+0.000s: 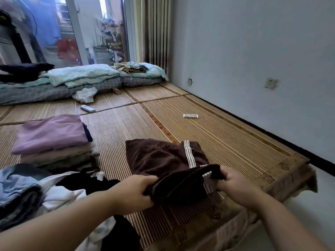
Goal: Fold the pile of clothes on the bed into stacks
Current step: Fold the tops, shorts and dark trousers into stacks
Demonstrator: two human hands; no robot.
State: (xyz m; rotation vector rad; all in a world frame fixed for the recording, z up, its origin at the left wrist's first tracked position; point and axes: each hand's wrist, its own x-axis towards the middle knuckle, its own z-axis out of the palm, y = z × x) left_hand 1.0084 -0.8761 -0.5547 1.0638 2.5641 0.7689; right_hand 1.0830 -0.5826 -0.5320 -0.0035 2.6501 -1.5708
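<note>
The bed (pixel 226 134) w/ its bamboo mat carries everything. The unfolded pile (pixel 59 194) lies at your near left (white, black and denim pieces), so there's plenty left to do. Just beyond it is the folded stack (pixel 52 140), purple top uppermost.

You're mid-fold on the brown shorts (pixel 159 156), which are spread on the mat in front of you near the bed's right edge, w/ white side stripes showing. Your left hand (pixel 134 191) grips the near-left edge and your right hand (pixel 233 182) pinches the near-right corner; both hands are closed on the fabric, w/ that edge raised off the mat.

Next, prob.: carry that near edge forward over the far half, keep corners even, smooth flat, then move it to the stack.

Small stuff on the mat further off: a remote (pixel 88 108) and a white tube-like item (pixel 190 116). Any print on them is too small to read, and there's no legible brand or label on the shorts.
</note>
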